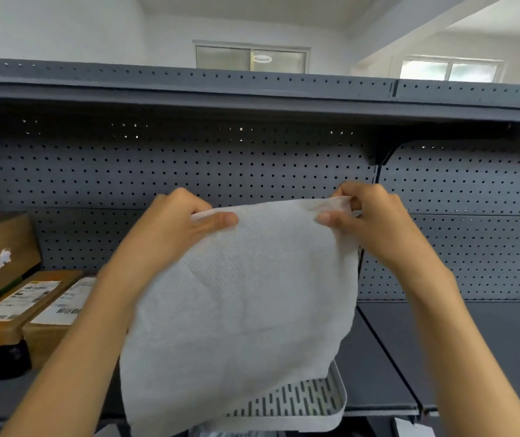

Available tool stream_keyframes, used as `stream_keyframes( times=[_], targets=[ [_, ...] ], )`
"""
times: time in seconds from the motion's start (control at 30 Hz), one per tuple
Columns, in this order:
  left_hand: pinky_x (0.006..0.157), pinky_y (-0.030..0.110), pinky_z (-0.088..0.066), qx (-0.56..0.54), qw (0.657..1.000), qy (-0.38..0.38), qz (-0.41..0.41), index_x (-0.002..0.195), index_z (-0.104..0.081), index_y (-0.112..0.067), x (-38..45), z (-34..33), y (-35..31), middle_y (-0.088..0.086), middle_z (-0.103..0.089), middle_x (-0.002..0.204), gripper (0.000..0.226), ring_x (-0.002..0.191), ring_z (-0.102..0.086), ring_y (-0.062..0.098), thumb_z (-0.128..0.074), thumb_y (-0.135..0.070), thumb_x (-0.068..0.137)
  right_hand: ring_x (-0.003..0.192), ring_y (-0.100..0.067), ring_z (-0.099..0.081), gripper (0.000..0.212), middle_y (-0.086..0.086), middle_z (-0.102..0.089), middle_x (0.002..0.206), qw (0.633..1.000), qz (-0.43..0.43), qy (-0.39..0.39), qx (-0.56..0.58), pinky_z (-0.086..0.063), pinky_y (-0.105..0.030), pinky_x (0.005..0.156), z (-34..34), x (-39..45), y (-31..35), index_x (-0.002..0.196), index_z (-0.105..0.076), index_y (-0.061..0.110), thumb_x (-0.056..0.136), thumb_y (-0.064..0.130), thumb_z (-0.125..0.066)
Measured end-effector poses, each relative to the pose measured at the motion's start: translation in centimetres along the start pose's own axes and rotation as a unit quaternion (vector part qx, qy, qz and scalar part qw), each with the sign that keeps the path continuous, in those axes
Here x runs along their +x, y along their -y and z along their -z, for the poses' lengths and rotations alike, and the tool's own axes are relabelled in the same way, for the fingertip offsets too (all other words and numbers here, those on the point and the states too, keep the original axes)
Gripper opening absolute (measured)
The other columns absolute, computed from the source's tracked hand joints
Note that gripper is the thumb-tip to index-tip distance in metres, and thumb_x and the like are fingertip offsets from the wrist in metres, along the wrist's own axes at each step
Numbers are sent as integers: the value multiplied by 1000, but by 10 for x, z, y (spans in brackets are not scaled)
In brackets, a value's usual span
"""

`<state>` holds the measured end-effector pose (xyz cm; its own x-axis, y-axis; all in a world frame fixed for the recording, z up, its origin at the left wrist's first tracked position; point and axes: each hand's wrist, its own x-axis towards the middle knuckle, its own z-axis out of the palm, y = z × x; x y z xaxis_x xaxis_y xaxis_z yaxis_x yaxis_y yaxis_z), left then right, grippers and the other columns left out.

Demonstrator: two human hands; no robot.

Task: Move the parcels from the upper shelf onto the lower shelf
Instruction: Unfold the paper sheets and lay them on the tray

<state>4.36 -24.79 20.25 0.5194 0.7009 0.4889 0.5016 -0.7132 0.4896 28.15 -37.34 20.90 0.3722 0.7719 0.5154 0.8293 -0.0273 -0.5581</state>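
While pinching white mailer, both hands

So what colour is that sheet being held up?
White sheet, finely dimpled; seen in the head view.

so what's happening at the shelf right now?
A person holds a white padded parcel up in front of the grey shelving, the left hand and right hand each pinching its top edge. Several brown boxes sit on the shelf at left. A white slotted tray shows beneath the parcel.
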Motion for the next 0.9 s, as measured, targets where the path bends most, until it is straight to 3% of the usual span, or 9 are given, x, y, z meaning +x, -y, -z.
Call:
stream_keyframes(
  times=[0.13, 0.3, 0.5, 0.6, 0.73, 0.83, 0.9],
  targets=[
    [50, 28, -15, 29, 999, 38, 25, 61, -30, -18, 14, -54, 41, 0, -24, 56, 60, 49, -18, 14, -63, -64, 83, 80, -27, -54, 35, -12, -63, 87, 994, -61, 49, -79, -35, -33, 64, -35, 10, -37, 94, -57, 9, 92, 42, -67],
    [58, 31, -24, 129, 986, 62, 88, 63, -25, -19, 27, -126, 99, -1, -24, 55, 67, 54, -27, 23, -56, -76, 82, 83, -30, -56, 22, -4, -54, 79, 975, -151, 127, -106, -39, -37, 70, -95, 17, -92, 87, -55, 18, 97, 36, -62],
    [55, 29, -22, 147, 981, 89, 90, 61, -21, -21, 28, -192, 147, -3, -24, 57, 69, 57, -26, 23, -54, -79, 74, 79, -31, -54, 17, -4, -58, 80, 961, -199, 135, -135, -41, -34, 68, -148, 12, -139, 94, -65, 11, 97, 28, -63],
    [54, 28, -22, 170, 977, 93, 89, 60, -20, -20, 31, -213, 162, -3, -22, 57, 70, 60, -30, 26, -57, -78, 75, 80, -30, -54, 19, -7, -61, 90, 955, -222, 137, -140, -40, -34, 68, -166, 17, -155, 99, -67, 12, 96, 31, -65],
    [49, 26, -21, 180, 977, 88, 69, 58, -23, -19, 40, -233, 172, 1, -26, 58, 67, 60, -31, 31, -52, -78, 70, 80, -30, -54, 23, -5, -59, 87, 950, -237, 136, -151, -40, -33, 68, -183, 27, -171, 99, -69, 13, 95, 35, -65],
    [50, 26, -22, 174, 979, 76, 74, 60, -23, -19, 52, -245, 176, 1, -25, 61, 66, 68, -27, 32, -54, -77, 72, 77, -31, -53, 26, -5, -59, 84, 949, -234, 129, -169, -41, -33, 66, -193, 38, -182, 86, -63, 14, 95, 38, -64],
    [50, 26, -23, 176, 980, 63, 70, 61, -26, -19, 60, -249, 177, 0, -24, 61, 65, 70, -26, 32, -56, -75, 74, 74, -32, -50, 38, -4, -56, 79, 948, -238, 122, -172, -41, -32, 65, -196, 47, -188, 69, -47, 17, 96, 38, -63]
  ],
)
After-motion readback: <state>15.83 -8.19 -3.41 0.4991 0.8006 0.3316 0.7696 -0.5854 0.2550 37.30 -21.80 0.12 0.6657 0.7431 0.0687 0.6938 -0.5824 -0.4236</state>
